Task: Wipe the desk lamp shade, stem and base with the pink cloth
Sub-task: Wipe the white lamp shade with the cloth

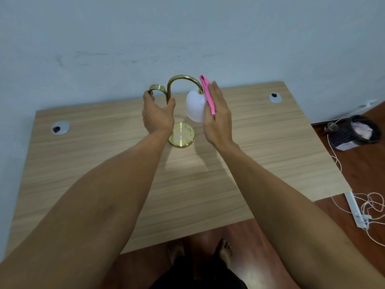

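Observation:
A brass desk lamp stands on the wooden desk (104, 174). Its curved gold stem (181, 78) arches over to a white bell-shaped shade (194, 107), and its round gold base (182, 137) rests on the desktop. My left hand (157, 113) grips the stem and a brass loop on the lamp's left side. My right hand (217, 115) presses the folded pink cloth (208, 94) flat against the right side of the shade.
Two round cable grommets (60, 127) (274, 97) sit in the desk. A blue-grey wall is close behind. On the floor to the right are a dark basket (354, 132), a white power strip (357, 213) and loose cables. My feet show below the desk edge.

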A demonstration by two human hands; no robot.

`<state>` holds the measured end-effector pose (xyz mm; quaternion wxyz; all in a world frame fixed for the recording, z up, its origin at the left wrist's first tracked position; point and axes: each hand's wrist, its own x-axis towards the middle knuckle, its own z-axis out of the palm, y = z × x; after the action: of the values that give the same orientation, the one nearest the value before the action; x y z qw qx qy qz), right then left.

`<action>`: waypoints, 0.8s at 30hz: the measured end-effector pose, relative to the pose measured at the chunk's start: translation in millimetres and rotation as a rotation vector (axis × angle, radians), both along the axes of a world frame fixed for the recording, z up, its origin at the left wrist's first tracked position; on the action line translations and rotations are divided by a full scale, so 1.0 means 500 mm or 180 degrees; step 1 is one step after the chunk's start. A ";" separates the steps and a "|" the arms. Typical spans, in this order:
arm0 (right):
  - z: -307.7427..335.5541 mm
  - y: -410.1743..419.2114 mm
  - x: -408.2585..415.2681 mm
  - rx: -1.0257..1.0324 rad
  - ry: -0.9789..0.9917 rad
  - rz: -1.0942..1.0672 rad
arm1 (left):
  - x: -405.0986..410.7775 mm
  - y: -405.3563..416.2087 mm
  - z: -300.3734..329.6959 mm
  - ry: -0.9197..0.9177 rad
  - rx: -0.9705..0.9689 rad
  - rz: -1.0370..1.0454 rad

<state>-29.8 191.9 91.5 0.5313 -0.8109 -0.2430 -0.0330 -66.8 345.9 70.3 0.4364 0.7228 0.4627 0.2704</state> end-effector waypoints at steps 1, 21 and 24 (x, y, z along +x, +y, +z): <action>-0.014 -0.005 -0.005 -0.0166 -0.0318 0.0103 | 0.000 0.000 0.000 0.0000 0.0007 0.0001; -0.033 -0.007 -0.058 0.0329 -0.0034 -0.0540 | 0.002 -0.003 0.017 -0.0038 -0.0222 0.0110; -0.012 0.014 -0.037 0.0100 -0.0273 -0.0324 | 0.000 -0.003 0.020 -0.0040 -0.0220 0.0105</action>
<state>-48.2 199.1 85.3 0.5307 -0.8116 -0.2234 -0.0986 -66.9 344.5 80.4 0.4595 0.6977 0.4809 0.2659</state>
